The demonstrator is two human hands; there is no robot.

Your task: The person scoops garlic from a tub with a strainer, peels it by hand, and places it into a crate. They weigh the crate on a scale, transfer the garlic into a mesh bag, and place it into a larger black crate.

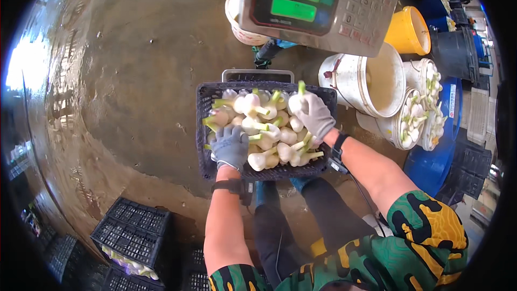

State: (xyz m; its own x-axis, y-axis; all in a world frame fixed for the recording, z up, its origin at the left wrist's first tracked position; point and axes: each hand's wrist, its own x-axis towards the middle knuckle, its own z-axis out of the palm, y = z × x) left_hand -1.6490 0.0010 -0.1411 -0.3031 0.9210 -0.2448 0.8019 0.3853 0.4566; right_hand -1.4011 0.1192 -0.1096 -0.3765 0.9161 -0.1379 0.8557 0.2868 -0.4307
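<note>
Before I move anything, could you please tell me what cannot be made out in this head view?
Head view: bottom of the black rectangular plastic crate, hidden by white garlic bulbs with green stems.
Head view: palm of the gray-gloved left hand, hidden by its own back.
Head view: top of the silver-gray scale display with green screens, cut off by the upper edge.

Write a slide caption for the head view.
Left gloved hand on garlic bulbs in a dark crate, right gloved hand grasping one, green-lit keypad display at top.
</note>
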